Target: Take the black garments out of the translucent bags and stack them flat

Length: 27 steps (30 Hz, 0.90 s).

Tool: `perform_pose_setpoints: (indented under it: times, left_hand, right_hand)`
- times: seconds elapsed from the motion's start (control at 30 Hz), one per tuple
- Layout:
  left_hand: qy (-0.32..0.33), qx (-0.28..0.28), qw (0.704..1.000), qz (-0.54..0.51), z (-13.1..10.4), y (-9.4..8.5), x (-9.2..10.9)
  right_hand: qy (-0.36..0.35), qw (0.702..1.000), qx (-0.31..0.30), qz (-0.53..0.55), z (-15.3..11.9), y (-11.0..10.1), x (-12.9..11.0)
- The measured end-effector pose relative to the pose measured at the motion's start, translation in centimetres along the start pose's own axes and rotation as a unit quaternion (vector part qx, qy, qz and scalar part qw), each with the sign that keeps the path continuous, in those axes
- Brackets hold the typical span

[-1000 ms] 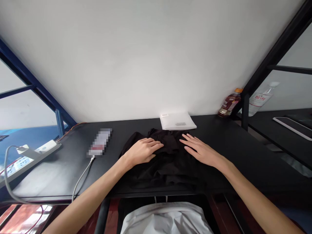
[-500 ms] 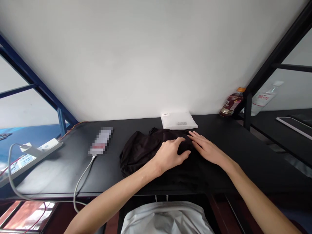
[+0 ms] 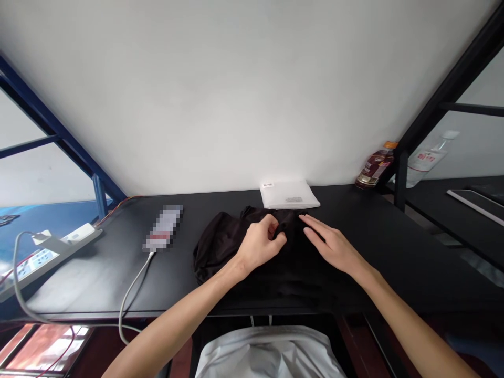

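A crumpled black cloth lies on the black desk near its middle. My left hand is over the cloth, with thumb and fingers curled together around a raised fold of it. To the right, my right hand has its fingers stretched out, the tips at the cloth's right part. The cloth's lower edge blends into the dark desktop and is hard to make out.
Behind the cloth a white envelope lies by the wall. A phone with a cable and a power strip are on the left. A dark drink bottle stands at the back right, near a clear bottle.
My left hand has moved left and its fingers have closed on the cloth. My right hand has shifted slightly left, and the cloth between the hands is bunched a little.
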<state>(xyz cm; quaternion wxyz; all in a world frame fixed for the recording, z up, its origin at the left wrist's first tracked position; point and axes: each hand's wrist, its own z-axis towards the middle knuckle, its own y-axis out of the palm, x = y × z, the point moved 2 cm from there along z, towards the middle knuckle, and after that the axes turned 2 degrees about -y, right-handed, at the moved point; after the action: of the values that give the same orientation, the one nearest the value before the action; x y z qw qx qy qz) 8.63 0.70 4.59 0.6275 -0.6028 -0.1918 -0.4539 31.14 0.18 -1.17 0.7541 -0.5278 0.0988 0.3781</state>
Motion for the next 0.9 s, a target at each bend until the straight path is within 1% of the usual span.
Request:
perform_pose_setpoints:
  times: [0.1, 0.17, 0.23, 0.3, 0.37, 0.43, 0.53, 0.57, 0.63, 0.7, 0.77, 0.83, 0.9]
  left_hand:
    - [0.012, 0.025, 0.999, -0.016, -0.3, -1.4, -0.4]
    - [0.035, 0.038, 0.999, 0.014, -0.7, -2.5, -0.6]
    - [0.051, 0.06, 0.995, 0.056, -1.0, -3.6, -0.8]
    - [0.038, 0.082, 0.991, 0.103, -1.4, -4.7, -1.1]
    - [0.002, 0.089, 0.983, 0.161, -1.8, -5.6, -1.5]
    - [-0.041, 0.063, 0.97, 0.231, -2.2, -6.1, -2.0]
    - [-0.094, -0.026, 0.935, 0.34, -2.7, -6.5, -2.7]
    - [-0.107, -0.05, 0.922, 0.369, -2.8, -6.5, -2.9]
    - [-0.118, -0.075, 0.902, 0.408, -2.8, -6.6, -2.9]
    - [-0.109, -0.08, 0.895, 0.425, -2.7, -6.7, -2.6]
    - [-0.082, -0.069, 0.895, 0.432, -2.5, -6.7, -2.1]
    - [-0.04, -0.048, 0.906, 0.418, -2.4, -6.7, -1.5]
    - [0.022, -0.033, 0.924, 0.379, -2.5, -6.4, -1.0]
  right_hand:
    - [-0.028, 0.998, -0.043, -0.032, -0.3, 0.8, -0.6]
    - [-0.041, 0.996, -0.061, -0.06, -0.4, 1.1, -0.5]
    - [-0.045, 0.994, -0.065, -0.081, -0.4, 1.2, -0.1]
    - [-0.051, 0.993, -0.064, -0.091, -0.5, 1.2, 0.1]
    - [-0.063, 0.991, -0.066, -0.097, -0.5, 1.1, 0.2]
    - [-0.081, 0.988, -0.078, -0.103, -0.6, 1.1, 0.0]
    - [-0.094, 0.983, -0.11, -0.113, -0.6, 1.1, -0.1]
    - [-0.092, 0.982, -0.12, -0.116, -0.6, 1.1, -0.1]
    - [-0.082, 0.98, -0.138, -0.119, -0.6, 1.0, -0.1]
    - [-0.072, 0.979, -0.15, -0.119, -0.5, 1.0, -0.1]
    - [-0.064, 0.979, -0.156, -0.117, -0.5, 1.0, -0.1]
    - [-0.06, 0.979, -0.159, -0.111, -0.5, 0.9, -0.2]
    - [-0.059, 0.981, -0.156, -0.102, -0.5, 0.9, -0.2]
